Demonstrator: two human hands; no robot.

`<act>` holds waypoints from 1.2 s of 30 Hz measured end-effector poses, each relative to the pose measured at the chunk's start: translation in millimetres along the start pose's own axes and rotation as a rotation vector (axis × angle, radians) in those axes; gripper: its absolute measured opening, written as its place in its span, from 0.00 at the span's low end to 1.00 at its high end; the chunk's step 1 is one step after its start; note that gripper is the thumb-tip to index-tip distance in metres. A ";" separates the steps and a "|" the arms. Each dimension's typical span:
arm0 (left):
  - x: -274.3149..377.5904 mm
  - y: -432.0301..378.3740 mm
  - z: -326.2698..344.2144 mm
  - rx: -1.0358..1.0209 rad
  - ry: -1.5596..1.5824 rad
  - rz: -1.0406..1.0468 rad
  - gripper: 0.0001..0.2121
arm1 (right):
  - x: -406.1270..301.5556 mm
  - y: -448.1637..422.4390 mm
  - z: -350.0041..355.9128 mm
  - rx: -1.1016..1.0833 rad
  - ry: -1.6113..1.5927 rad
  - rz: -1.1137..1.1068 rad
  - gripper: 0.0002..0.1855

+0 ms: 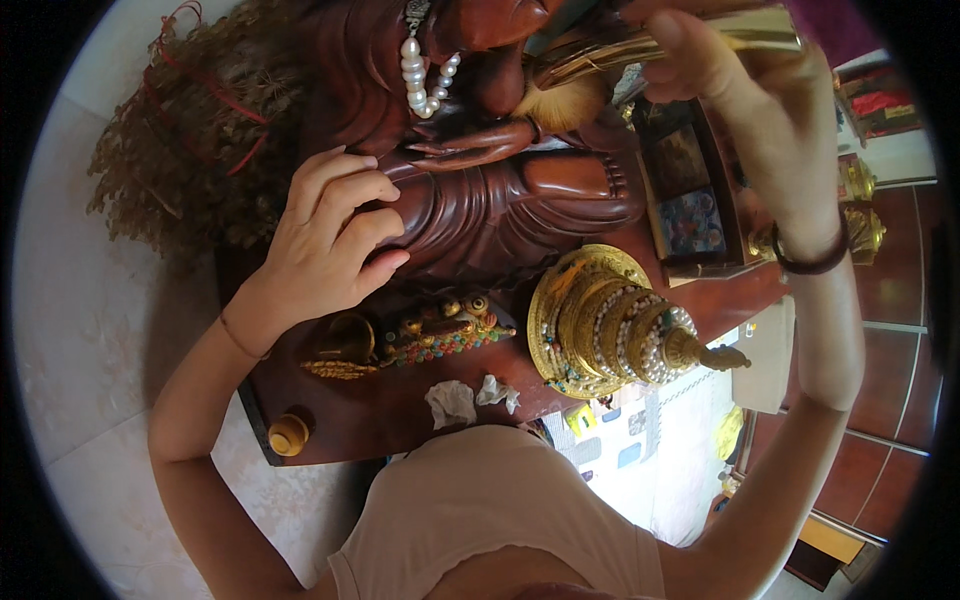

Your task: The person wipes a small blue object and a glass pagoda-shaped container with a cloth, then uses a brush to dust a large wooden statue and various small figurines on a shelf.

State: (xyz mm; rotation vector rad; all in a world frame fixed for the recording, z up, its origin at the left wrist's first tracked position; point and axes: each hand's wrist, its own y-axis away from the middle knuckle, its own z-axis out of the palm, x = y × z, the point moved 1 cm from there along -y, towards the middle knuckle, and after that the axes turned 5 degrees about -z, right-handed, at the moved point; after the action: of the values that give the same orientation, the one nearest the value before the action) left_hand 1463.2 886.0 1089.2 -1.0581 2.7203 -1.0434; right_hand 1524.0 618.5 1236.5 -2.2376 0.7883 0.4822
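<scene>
A carved dark wooden seated statue (pixel 465 202) fills the top middle, with a string of white beads (pixel 415 79) hanging on it. My left hand (pixel 330 225) rests on the statue's draped knee, fingers bent and a little apart, with nothing seen in it. High on the right, my right hand (pixel 750 82) holds a brush with a golden handle. Its pale bristles (pixel 562 101) are at the statue, just above the carved hand. The brush partly hides the statue's arm, and the statue's head is out of view.
On the wooden table (pixel 360 424) stand a tiered golden ornament with beads (pixel 600 326), a beaded golden ornament (pixel 442 334), a small yellow cup (pixel 288 435) and crumpled white tissues (pixel 451 403). Dried plants (pixel 195 142) tied with red cord stand at left, framed pictures (pixel 686 217) at right.
</scene>
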 end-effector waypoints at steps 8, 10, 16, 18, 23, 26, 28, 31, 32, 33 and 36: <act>-2.8 14.2 -4.5 -0.013 -0.021 -0.062 0.17 | -8.5 23.3 -33.0 -0.199 -0.037 0.310 0.18; -0.9 -0.9 1.0 -0.011 0.029 -0.002 0.17 | -10.5 45.6 -71.0 -0.086 0.014 0.290 0.19; -2.0 6.9 1.5 -0.004 -0.007 -0.006 0.19 | 19.6 32.8 -57.6 0.066 0.062 0.158 0.20; -3.7 10.2 -0.1 -0.017 -0.021 -0.016 0.18 | 25.2 20.0 -28.0 0.095 0.045 0.215 0.18; -2.3 2.4 0.6 -0.036 -0.018 0.008 0.17 | 8.1 8.7 -3.9 0.132 0.030 0.142 0.18; -5.5 10.3 -0.4 -0.082 -0.091 0.007 0.12 | 8.5 22.4 -17.5 0.031 0.160 0.312 0.15; -6.2 9.5 1.1 -0.077 -0.088 0.016 0.12 | 3.2 31.4 -39.1 -0.161 0.185 0.384 0.16; -3.7 6.9 2.5 -0.049 -0.061 0.003 0.12 | -4.2 51.7 -70.7 -0.181 0.087 0.436 0.17; -2.5 6.3 1.9 -0.037 -0.050 -0.004 0.14 | 2.7 59.2 -83.2 -0.178 0.106 0.273 0.15; -2.3 5.1 1.7 -0.037 -0.050 -0.002 0.13 | -1.2 62.9 -91.4 -0.192 0.120 0.307 0.14; -0.8 4.0 0.8 -0.040 -0.053 -0.001 0.13 | 8.4 79.7 -105.9 -0.030 0.039 0.393 0.12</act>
State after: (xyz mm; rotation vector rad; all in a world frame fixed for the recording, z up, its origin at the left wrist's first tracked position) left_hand 1461.6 888.2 1085.9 -1.0763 2.7098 -0.9507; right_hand 1489.2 493.5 1264.6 -2.1268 1.2577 0.6389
